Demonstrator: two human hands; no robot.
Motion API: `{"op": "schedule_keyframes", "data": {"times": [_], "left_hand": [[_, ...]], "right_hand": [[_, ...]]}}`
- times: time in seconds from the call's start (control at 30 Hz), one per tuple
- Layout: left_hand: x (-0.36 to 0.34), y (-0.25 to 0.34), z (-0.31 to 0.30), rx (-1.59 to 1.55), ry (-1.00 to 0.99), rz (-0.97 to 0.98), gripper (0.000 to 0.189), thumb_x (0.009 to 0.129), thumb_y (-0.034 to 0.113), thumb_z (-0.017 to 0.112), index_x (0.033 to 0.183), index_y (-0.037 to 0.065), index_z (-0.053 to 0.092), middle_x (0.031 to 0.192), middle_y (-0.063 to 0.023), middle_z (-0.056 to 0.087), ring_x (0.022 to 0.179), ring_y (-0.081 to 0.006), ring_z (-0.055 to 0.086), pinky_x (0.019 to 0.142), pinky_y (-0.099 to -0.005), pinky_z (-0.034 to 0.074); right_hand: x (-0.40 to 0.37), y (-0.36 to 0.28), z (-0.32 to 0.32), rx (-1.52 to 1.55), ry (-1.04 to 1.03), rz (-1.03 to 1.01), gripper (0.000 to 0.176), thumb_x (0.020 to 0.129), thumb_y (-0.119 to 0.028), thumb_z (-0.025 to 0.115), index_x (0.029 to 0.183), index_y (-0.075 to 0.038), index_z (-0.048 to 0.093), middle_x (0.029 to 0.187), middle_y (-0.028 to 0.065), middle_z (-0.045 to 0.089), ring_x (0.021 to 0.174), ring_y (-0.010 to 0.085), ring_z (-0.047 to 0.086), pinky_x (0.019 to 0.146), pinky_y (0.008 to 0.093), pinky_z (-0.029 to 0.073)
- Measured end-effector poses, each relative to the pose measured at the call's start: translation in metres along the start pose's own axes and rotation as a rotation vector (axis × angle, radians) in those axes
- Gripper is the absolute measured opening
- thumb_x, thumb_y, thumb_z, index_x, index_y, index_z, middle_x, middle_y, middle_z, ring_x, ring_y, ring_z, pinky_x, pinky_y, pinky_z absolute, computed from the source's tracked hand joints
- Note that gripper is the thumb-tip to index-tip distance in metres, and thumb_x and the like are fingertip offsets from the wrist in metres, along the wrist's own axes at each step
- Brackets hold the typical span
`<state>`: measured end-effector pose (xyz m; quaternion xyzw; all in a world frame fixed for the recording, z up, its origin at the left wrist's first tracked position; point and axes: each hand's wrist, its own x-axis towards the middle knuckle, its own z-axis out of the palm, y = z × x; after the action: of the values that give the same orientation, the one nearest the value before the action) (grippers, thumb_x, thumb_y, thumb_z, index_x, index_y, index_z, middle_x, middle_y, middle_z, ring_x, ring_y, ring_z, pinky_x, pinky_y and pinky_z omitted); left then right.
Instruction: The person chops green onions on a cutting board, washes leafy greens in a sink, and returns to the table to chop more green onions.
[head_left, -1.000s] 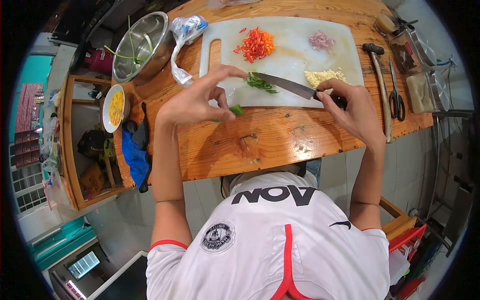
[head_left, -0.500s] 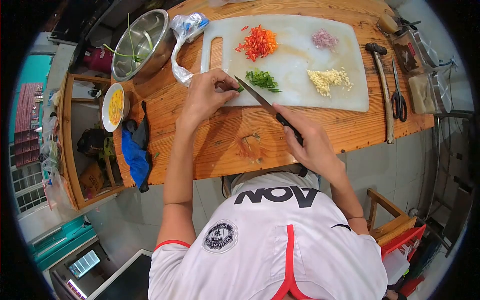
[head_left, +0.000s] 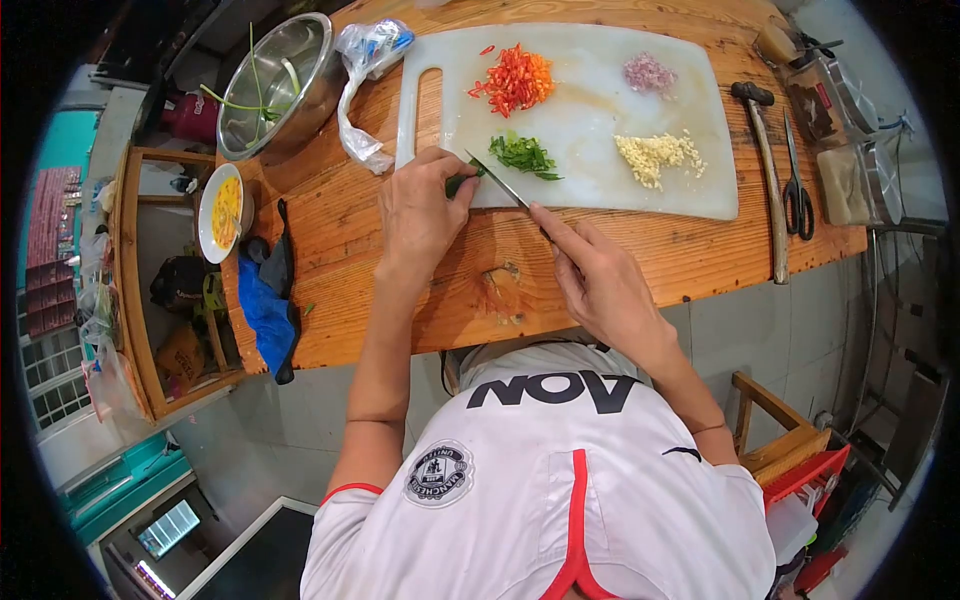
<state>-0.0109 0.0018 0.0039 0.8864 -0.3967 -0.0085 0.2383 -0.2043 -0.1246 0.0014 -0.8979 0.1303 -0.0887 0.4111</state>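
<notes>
Head view: left hand [head_left: 425, 208] pinches greens [head_left: 456, 185], right hand [head_left: 607, 282] grips knife [head_left: 504, 185].

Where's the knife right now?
Head view: the knife is in the right hand, its blade over the near left part of the cutting board, between the left hand and the chopped greens.

The person wears a white, short-sleeved Manchester United football shirt [head_left: 520, 470] with bold black "AON" lettering [head_left: 551, 393] across the front, a round grey-and-black crest [head_left: 440, 474] on the left chest, a black swoosh [head_left: 684, 453] opposite, red piping [head_left: 579, 500] down the placket and a red left cuff [head_left: 352, 489].
</notes>
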Motion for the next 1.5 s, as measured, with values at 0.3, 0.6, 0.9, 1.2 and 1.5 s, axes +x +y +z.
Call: {"op": "schedule_keyframes", "data": {"times": [0.3, 0.6, 0.9, 1.2, 1.5], "left_hand": [[0.000, 0.000, 0.009, -0.092, 0.048, 0.025, 0.013, 0.080, 0.009, 0.078, 0.092, 0.007, 0.078, 0.096, -0.0068, 0.074, 0.080, -0.0265, 0.072, 0.074, -0.0336, 0.056], [-0.003, 0.018, 0.018, -0.010, 0.122, 0.019, 0.009, 0.082, 0.011, 0.077, 0.088, 0.004, 0.078, 0.093, -0.0064, 0.073, 0.080, -0.0268, 0.071, 0.074, -0.0361, 0.055], [-0.004, 0.016, 0.026, -0.048, 0.190, -0.035, 0.009, 0.081, 0.012, 0.077, 0.086, 0.004, 0.077, 0.090, -0.0066, 0.073, 0.079, -0.0272, 0.070, 0.072, -0.0367, 0.054], [-0.004, 0.014, 0.026, -0.126, 0.185, -0.052, 0.011, 0.080, 0.011, 0.078, 0.088, 0.003, 0.078, 0.092, -0.0083, 0.074, 0.081, -0.0261, 0.072, 0.075, -0.0343, 0.055], [-0.003, 0.015, 0.025, -0.110, 0.164, -0.073, 0.011, 0.080, 0.011, 0.078, 0.088, 0.003, 0.078, 0.091, -0.0080, 0.074, 0.081, -0.0262, 0.072, 0.075, -0.0342, 0.055]], "right_hand": [[0.001, 0.008, -0.007, 0.029, 0.078, 0.032, 0.050, 0.093, -0.004, 0.057, 0.141, -0.011, 0.055, 0.081, 0.0174, 0.055, 0.071, 0.0368, 0.061, 0.066, 0.0468, 0.051], [-0.001, 0.006, -0.008, -0.077, 0.031, 0.014, 0.053, 0.094, -0.006, 0.057, 0.145, -0.016, 0.052, 0.078, 0.0167, 0.054, 0.064, 0.0363, 0.060, 0.061, 0.0471, 0.051], [0.001, 0.003, -0.001, -0.126, 0.063, -0.028, 0.059, 0.092, -0.003, 0.059, 0.148, -0.018, 0.050, 0.076, 0.0148, 0.052, 0.061, 0.0343, 0.059, 0.058, 0.0462, 0.050], [-0.001, 0.004, 0.002, -0.132, 0.071, -0.007, 0.060, 0.092, -0.005, 0.059, 0.149, -0.020, 0.047, 0.077, 0.0142, 0.053, 0.060, 0.0337, 0.060, 0.056, 0.0460, 0.052], [-0.001, 0.001, 0.000, -0.168, 0.031, -0.011, 0.060, 0.093, -0.006, 0.059, 0.150, -0.017, 0.045, 0.079, 0.0147, 0.054, 0.059, 0.0344, 0.061, 0.055, 0.0457, 0.053]]}}
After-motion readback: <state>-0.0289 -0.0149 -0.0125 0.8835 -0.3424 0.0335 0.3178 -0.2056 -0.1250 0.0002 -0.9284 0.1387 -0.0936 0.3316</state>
